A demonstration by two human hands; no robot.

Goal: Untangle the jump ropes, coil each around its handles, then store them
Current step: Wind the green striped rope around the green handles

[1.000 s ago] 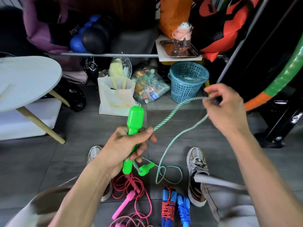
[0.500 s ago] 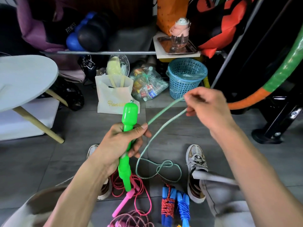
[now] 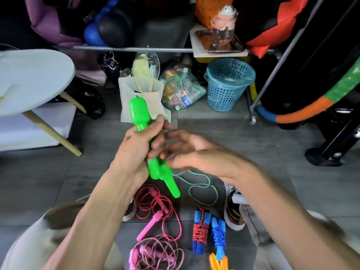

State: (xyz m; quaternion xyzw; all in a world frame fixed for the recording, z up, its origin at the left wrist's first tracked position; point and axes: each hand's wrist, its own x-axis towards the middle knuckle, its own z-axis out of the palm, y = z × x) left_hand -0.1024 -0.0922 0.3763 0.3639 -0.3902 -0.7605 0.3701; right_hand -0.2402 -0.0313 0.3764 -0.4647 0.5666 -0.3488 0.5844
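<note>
The green handles [image 3: 144,133] are held upright-tilted above the floor [image 3: 253,152], gripped by the left hand [image 3: 140,145] with fingers [image 3: 155,141] curled round both. The second handle's tip points down and right below the fist. The right hand [image 3: 196,151] is seen just beside the handles, motion-blurred; its fingers are spread and loosely bent, and whether the rope is pinched cannot be told. The green rope [image 3: 202,187] trails from under that hand in a loose loop onto the floor between the shoes. A pink rope [image 3: 155,209] lies uncoiled near the left shoe; a second, braided pink rope [image 3: 157,254] is heaped nearer the camera. Two coiled blue-handled ropes [image 3: 208,232] lie beside the right shoe [image 3: 231,215]. A blue basket [image 3: 228,84] stands further back.
</note>
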